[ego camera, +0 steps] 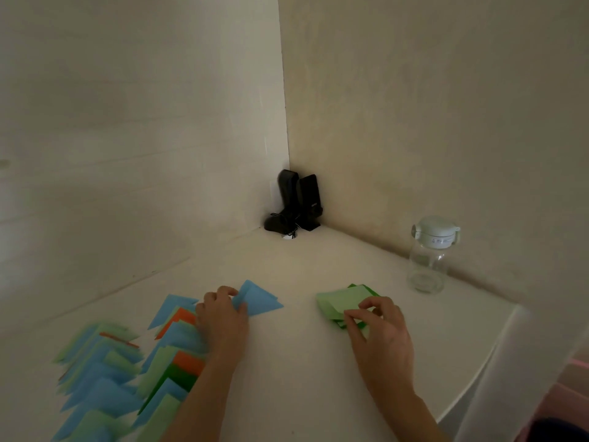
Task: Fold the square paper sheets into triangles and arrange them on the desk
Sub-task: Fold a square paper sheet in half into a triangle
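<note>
Down at the lower centre of the frame, the left hand (pixel 221 317) has its fingers curled over the near corner of a light blue folded paper triangle (pixel 259 298), pinching it against the white tabletop (pixel 293 362), and the triangle's point juts out to the right of the knuckles. Just left of that hand, two overlapping rows of folded paper triangles (pixel 127 371) in blue, pale green, dark green and orange run down towards the lower left corner, each piece lapping the next, the nearest ones blurred.

Over at centre right, the right hand (pixel 379 330) sits on a small stack of green square paper sheets (pixel 345 303), pale green on top with darker green edges peeking out beneath. Thumb and forefinger are closed on the near edge of the top sheet, which curls up slightly where they nip it. The two hands are well apart, with bare tabletop between them.

Further back, towards the right of the frame, a clear plastic bottle with a pale flip lid (pixel 430 256) stands upright near the wall. In the far corner, centre of the frame, a pair of small black desktop speakers (pixel 296 205) stands with a tangle of cable at its foot.
</note>
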A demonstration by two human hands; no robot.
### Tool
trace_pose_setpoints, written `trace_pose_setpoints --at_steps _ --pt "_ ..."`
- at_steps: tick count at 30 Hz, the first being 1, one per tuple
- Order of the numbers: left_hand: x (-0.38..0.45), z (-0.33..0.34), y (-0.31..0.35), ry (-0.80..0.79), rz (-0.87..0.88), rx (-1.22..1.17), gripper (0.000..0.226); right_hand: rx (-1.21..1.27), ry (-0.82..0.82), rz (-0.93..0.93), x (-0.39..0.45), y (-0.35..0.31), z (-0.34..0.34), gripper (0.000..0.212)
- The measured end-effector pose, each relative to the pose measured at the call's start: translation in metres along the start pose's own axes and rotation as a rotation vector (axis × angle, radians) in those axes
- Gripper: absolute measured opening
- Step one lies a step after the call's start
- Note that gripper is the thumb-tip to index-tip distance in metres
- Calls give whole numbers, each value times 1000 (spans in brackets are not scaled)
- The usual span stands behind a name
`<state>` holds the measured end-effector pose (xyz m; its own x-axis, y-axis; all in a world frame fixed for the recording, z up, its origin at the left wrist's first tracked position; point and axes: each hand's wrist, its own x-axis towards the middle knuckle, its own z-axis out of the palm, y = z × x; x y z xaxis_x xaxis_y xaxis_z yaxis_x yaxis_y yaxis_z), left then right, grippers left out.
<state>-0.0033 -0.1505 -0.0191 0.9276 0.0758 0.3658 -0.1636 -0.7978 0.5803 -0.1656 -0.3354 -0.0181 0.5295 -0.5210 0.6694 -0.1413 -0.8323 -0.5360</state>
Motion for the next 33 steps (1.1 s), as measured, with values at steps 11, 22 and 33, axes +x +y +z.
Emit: trace_pose_setpoints --at_steps 11,22,33 --pt "-109 -24 6 -164 707 -369 46 -43 -44 -296 -51 -39 3 2" --pt "-109 -9 -24 -268 683 -411 17 -37 -378 -93 -61 -23 16 25" --pt "-106 -10 -10 -334 420 -403 16 68 -377 -93 -54 -17 18 18"
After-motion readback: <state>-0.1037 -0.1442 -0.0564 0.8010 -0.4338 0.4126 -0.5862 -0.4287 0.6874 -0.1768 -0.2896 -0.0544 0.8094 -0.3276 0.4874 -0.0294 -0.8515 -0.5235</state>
